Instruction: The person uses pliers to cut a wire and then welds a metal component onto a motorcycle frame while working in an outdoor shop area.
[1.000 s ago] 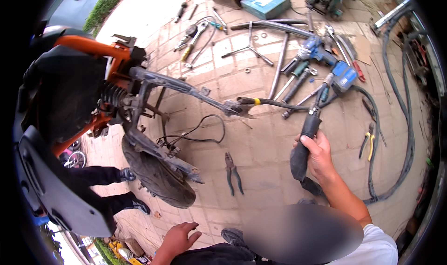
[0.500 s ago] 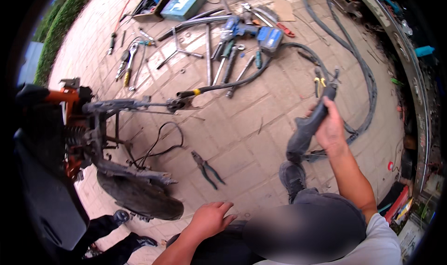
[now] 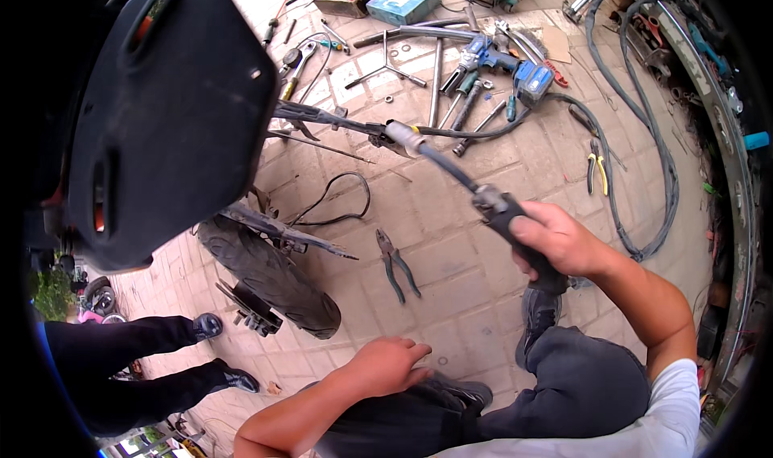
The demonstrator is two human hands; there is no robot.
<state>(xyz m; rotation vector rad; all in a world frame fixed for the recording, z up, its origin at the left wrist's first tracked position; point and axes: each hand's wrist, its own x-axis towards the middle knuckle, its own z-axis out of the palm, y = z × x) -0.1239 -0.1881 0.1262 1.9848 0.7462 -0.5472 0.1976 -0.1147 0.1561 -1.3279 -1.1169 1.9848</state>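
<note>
My right hand [image 3: 560, 236] is wrapped around the black handle of a welding torch [image 3: 447, 168]. Its bent neck and metal nozzle reach up and left, overlapping the end of a motorcycle's metal arm [image 3: 334, 120] in the picture; whether they touch I cannot tell. Over my left thigh, my left hand [image 3: 386, 367] hangs with loosely bent fingers apart, holding nothing. Dark-handled pliers [image 3: 394, 266] lie on the paving between my hands and the motorcycle. The motorcycle's rear tyre [image 3: 274, 277] and large black panel [image 3: 177, 120] are on the left.
A blue cordless impact wrench [image 3: 507, 65], a three-armed wrench [image 3: 386, 67] and other tools lie ahead, near a teal case [image 3: 403, 1]. Yellow-handled pliers [image 3: 597, 168] and a thick cable [image 3: 656, 152] lie right. A bystander's dark-trousered legs [image 3: 129, 349] stand at left.
My right hand has swung the torch so its neck now points left toward the metal arm. The view has shifted, bringing the black panel higher. My left hand stays over my leg.
</note>
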